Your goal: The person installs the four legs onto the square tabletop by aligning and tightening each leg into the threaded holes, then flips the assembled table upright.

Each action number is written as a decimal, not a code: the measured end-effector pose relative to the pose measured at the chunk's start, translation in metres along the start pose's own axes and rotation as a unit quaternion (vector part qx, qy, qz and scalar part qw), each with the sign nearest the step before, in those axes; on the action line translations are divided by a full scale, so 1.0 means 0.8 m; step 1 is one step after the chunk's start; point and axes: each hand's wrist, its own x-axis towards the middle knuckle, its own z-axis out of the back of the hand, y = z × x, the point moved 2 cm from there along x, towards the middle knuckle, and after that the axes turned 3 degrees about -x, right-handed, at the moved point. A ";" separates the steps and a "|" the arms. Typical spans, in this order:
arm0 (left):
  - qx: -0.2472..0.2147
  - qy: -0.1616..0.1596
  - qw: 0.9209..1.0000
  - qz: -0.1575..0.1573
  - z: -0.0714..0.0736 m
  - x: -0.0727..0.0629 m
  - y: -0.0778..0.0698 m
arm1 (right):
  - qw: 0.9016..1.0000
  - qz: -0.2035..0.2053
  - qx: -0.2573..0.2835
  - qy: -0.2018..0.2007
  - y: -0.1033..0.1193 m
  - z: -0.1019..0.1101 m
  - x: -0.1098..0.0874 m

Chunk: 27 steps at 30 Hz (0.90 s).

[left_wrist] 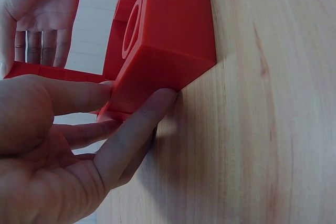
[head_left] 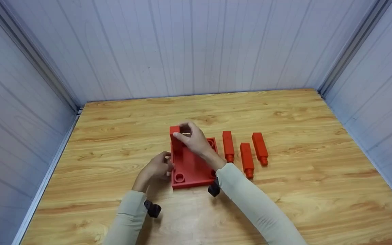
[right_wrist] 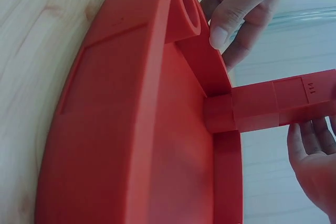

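Your wood-grain counter (head_left: 318, 204) carries a shallow, red, plastic-looking tray (head_left: 196, 170), with three loose red square posts (head_left: 246, 156) to its right. Your left hand (head_left: 158, 165) pinches its left wall; your right hand (head_left: 194, 137) grips a matching red post (head_left: 177, 144), upright at its far-left corner socket.

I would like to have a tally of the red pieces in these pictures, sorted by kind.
Red tray: 1
Upright red post: 1
Red posts lying on the table: 3
Total: 5 red pieces
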 end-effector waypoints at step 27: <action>0.026 -0.022 0.999 -0.002 -0.008 -0.005 -0.006 | 0.994 0.082 -0.030 -0.061 -0.015 -0.018 0.002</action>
